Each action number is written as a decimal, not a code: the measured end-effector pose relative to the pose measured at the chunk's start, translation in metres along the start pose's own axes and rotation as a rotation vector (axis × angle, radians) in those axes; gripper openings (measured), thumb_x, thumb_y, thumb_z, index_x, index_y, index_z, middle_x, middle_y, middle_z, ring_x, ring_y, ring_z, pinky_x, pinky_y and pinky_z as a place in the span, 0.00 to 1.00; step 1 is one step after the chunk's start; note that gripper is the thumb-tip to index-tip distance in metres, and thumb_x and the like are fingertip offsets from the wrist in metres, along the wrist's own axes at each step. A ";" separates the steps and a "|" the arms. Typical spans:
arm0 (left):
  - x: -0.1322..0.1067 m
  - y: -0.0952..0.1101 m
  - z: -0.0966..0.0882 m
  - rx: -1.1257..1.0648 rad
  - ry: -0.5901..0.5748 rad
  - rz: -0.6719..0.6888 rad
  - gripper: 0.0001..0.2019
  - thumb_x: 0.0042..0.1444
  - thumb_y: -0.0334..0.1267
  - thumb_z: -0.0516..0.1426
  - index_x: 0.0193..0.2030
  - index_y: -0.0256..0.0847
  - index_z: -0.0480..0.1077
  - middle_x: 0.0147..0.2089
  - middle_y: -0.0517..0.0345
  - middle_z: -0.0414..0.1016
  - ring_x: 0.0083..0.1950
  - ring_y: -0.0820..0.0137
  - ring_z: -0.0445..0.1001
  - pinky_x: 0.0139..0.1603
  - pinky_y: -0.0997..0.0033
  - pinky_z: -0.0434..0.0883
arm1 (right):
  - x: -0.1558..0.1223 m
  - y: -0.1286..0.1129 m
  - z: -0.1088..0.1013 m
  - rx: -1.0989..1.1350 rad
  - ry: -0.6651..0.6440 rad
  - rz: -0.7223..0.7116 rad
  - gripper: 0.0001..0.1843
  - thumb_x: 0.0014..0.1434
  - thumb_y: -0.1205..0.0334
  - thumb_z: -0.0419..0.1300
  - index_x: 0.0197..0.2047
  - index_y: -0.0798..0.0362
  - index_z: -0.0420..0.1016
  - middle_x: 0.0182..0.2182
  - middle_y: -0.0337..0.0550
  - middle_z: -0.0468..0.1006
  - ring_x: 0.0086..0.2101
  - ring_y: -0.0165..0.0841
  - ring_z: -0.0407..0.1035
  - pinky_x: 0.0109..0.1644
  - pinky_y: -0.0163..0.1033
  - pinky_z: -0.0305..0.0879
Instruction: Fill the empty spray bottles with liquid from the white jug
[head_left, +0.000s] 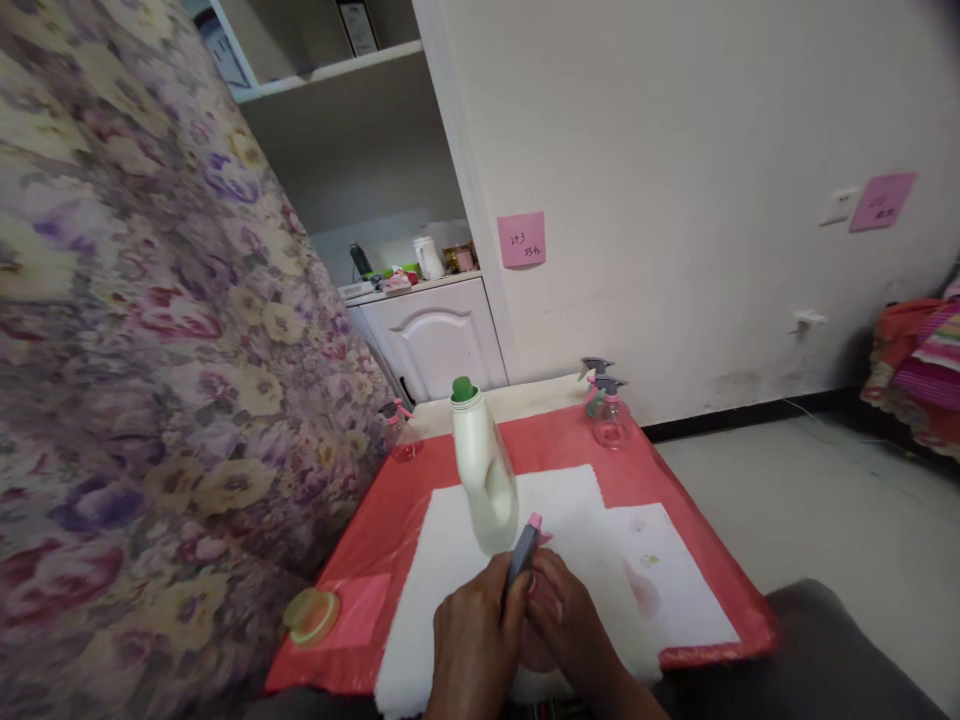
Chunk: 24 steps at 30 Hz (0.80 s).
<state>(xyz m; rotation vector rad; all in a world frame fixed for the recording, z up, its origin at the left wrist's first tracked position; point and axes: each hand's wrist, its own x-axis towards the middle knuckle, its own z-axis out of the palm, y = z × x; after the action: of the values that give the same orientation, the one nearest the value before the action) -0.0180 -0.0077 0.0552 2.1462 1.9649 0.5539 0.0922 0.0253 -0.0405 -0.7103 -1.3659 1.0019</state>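
Both your hands close in at the near side of the red table cover (360,560). Left hand (478,625): fingers and thumb pinching the grey head of a spray bottle (524,553), pink nozzle tip pointing up and away from you. Right hand (574,608): fingers curled against the bottle just below the head; exact contact partly hidden. Bottle sits between your palms, above the white cloth (416,625). Beyond it, a pale jug (487,480) stands on the cloth, green at its mouth. Left edge: tape roll (311,616).
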 end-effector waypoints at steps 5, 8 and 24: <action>0.000 -0.001 0.002 0.023 -0.003 -0.021 0.13 0.65 0.41 0.49 0.49 0.53 0.73 0.37 0.62 0.83 0.38 0.65 0.82 0.33 0.73 0.66 | -0.001 0.006 0.005 0.011 0.127 0.027 0.12 0.58 0.51 0.62 0.39 0.49 0.75 0.35 0.43 0.80 0.37 0.38 0.75 0.43 0.41 0.74; 0.000 0.000 0.002 0.023 0.005 -0.018 0.13 0.66 0.41 0.48 0.50 0.53 0.72 0.37 0.63 0.83 0.38 0.66 0.82 0.32 0.74 0.66 | -0.002 0.007 0.004 0.001 0.081 -0.040 0.15 0.59 0.49 0.61 0.45 0.48 0.75 0.41 0.46 0.80 0.44 0.41 0.74 0.49 0.44 0.73; 0.000 0.004 0.002 0.066 -0.025 -0.052 0.12 0.66 0.41 0.49 0.49 0.53 0.71 0.36 0.64 0.83 0.39 0.64 0.82 0.33 0.73 0.64 | -0.002 0.003 -0.002 0.058 -0.037 0.038 0.15 0.61 0.51 0.59 0.47 0.50 0.73 0.43 0.47 0.78 0.46 0.40 0.73 0.52 0.44 0.69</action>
<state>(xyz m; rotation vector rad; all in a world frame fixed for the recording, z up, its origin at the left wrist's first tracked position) -0.0140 -0.0084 0.0550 2.1216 2.0469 0.4576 0.0940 0.0251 -0.0445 -0.6795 -1.3536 1.0853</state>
